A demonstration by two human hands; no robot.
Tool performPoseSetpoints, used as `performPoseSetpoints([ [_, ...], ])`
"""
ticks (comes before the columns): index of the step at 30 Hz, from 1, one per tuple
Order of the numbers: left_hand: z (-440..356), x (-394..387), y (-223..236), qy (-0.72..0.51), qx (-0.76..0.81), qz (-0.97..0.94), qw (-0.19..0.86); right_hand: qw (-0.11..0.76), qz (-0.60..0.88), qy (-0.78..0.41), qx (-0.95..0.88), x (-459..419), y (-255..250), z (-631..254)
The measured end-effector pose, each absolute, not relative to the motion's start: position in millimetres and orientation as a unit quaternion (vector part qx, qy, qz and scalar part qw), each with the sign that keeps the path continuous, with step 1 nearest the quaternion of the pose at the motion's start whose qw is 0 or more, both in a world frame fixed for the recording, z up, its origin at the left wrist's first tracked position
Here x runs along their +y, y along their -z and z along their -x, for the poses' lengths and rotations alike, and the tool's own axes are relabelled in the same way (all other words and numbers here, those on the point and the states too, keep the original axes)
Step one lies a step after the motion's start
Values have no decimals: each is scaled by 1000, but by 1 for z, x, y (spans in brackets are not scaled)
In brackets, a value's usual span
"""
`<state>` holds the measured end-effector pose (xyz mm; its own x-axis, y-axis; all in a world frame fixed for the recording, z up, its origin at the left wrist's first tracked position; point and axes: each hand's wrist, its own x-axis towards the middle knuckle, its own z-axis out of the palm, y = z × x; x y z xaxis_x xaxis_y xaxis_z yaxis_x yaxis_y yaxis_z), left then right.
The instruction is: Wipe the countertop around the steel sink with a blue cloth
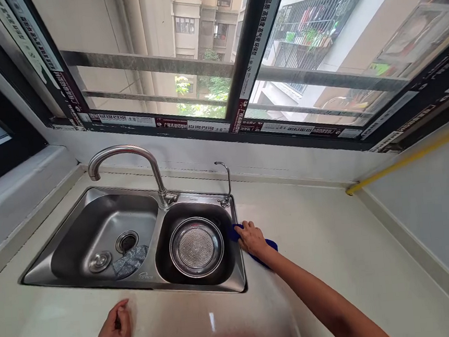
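Note:
Beside the right rim of the sink, my right hand (251, 239) presses on a blue cloth (271, 244) that lies partly over the sink's edge and partly on the pale countertop (317, 244). Its fingers curl down onto the cloth. My left hand (113, 333) is at the counter's front edge, its fingers curled inward. Whether anything small sits within them is hidden. Between the two hands is the steel double sink (157, 237). A round perforated steel strainer (196, 247) sits in its right basin.
A grey scouring cloth (131, 261) and a drain plug (100, 261) lie in the left basin near the drain (127, 242). A tall curved faucet (156, 169) and a thin small tap (229, 181) rise behind. A yellow pipe (408, 158) runs along the right wall.

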<state>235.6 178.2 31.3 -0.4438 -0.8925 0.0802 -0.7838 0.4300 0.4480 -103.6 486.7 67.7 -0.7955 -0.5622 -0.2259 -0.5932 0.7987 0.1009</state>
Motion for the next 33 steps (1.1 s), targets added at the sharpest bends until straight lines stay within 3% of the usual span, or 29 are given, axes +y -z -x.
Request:
performPoseSetpoints([
  [8,-234,179,-32,163,-833,-505,158,172,390,-73,902,522,-75,25],
  [17,-235,178,-27,166,-837,-493,169,224,361,-54,904,530,-78,-23],
  [33,-244,175,-10,175,-843,-477,179,251,422,-23,871,453,-73,-44],
])
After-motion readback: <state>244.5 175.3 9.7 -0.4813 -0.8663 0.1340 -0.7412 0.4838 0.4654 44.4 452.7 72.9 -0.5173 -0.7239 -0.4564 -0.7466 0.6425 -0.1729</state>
